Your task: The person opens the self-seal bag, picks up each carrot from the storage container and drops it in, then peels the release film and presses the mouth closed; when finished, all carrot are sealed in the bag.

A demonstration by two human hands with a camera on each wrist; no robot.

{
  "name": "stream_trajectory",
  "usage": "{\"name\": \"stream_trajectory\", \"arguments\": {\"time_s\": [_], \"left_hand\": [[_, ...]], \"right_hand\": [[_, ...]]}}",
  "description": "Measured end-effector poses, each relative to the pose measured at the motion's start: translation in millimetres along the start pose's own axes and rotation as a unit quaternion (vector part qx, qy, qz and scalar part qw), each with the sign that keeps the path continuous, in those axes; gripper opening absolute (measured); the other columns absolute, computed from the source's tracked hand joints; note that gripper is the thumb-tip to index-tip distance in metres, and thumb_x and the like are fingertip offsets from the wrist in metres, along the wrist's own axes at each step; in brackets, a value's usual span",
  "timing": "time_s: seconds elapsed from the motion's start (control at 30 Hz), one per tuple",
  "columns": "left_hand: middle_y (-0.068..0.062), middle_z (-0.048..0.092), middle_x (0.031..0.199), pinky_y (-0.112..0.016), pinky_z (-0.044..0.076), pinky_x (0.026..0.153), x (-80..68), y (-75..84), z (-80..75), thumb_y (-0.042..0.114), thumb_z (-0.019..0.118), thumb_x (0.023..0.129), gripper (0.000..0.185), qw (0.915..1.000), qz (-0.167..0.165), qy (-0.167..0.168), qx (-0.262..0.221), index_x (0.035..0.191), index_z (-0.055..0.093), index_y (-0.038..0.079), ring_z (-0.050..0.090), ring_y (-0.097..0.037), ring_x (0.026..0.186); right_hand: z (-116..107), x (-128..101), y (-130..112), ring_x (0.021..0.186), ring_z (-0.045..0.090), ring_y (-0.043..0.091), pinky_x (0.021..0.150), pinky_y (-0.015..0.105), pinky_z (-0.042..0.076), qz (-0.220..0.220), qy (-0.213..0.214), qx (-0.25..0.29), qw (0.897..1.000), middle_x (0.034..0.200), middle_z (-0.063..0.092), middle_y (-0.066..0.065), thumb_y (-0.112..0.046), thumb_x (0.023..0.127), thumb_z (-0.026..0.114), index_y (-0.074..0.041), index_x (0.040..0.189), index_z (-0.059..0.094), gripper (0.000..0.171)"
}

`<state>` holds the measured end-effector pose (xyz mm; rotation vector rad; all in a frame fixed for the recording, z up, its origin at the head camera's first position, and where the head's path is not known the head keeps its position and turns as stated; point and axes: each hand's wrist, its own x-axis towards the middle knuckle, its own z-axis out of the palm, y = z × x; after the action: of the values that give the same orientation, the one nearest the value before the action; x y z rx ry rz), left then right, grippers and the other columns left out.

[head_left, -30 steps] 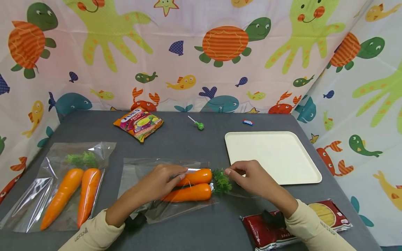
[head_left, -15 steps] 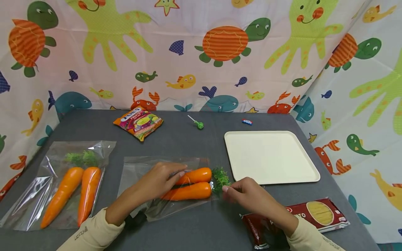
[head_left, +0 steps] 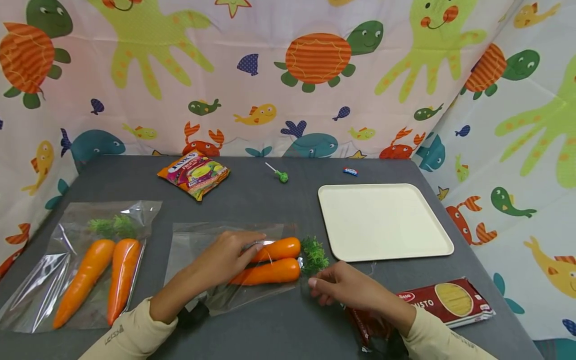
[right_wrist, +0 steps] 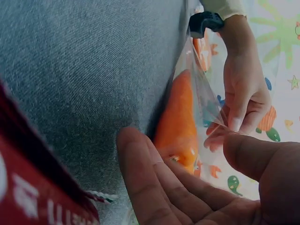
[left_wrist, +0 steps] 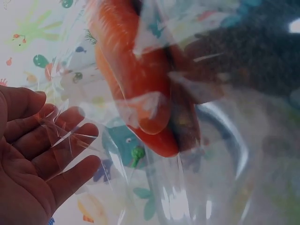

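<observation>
Two orange carrots with green tops lie in a clear plastic bag at the middle of the table, tops pointing right. My left hand is over the bag; in the right wrist view its thumb and finger pinch the film's edge. The left wrist view shows the carrots through shiny film beside loosely bent fingers. My right hand hovers just below the green tops. In the right wrist view its thumb and fingers are spread apart, with nothing visibly gripped between them.
Another clear bag with two carrots lies at left. A candy packet, a green lollipop and a small blue sweet are behind. At right are a cream tray and a red spaghetti packet, partly under my right arm.
My right hand has moved down and slightly left, away from the green tops' right side. My left hand stays over the bag. The head view has shifted a little.
</observation>
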<state>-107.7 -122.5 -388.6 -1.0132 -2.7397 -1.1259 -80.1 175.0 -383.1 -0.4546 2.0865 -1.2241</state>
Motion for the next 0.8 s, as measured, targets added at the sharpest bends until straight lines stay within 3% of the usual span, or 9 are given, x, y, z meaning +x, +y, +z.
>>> {"name": "stream_trajectory", "arguments": {"time_s": [0.2,0.4,0.6,0.8], "left_hand": [[-0.012,0.065,0.123,-0.041,0.053,0.090,-0.3,-0.7,-0.6,0.014,0.058,0.100,0.031,1.0000,0.003,0.002,-0.003,0.128,0.063,0.001,0.063,-0.024,0.111],[-0.010,0.066,0.122,-0.040,0.054,0.089,0.8,-0.5,-0.3,0.014,0.061,0.098,0.031,1.0000,0.000,0.003,0.000,0.126,0.064,0.001,0.064,-0.021,0.109],[-0.011,0.065,0.122,-0.041,0.053,0.091,3.6,-0.3,-0.4,0.013,0.063,0.096,0.031,1.0000,0.003,-0.003,0.001,0.125,0.064,0.001,0.063,-0.022,0.110],[-0.012,0.065,0.123,-0.041,0.051,0.093,9.8,-1.0,-3.7,0.020,0.067,0.094,0.040,0.9990,0.042,-0.016,-0.001,0.128,0.062,-0.001,0.062,-0.023,0.113]], "right_hand": [[1,4,1,0.075,0.069,0.028,0.068,0.037,0.059,0.029,-0.026,0.048,0.998,0.089,0.071,0.013,-0.030,0.102,0.053,0.007,0.108,0.068,0.040],[7,10,2,0.073,0.069,0.024,0.070,0.039,0.059,0.071,-0.042,0.128,0.988,0.088,0.071,0.018,-0.033,0.103,0.051,0.009,0.109,0.066,0.045],[15,15,1,0.069,0.068,0.026,0.065,0.040,0.059,0.072,-0.007,0.101,0.992,0.083,0.070,0.015,-0.026,0.103,0.050,0.007,0.106,0.068,0.038],[16,18,-3,0.059,0.066,0.021,0.056,0.039,0.059,0.085,0.030,0.094,0.992,0.079,0.070,0.014,-0.031,0.102,0.050,0.004,0.101,0.071,0.041]]}}
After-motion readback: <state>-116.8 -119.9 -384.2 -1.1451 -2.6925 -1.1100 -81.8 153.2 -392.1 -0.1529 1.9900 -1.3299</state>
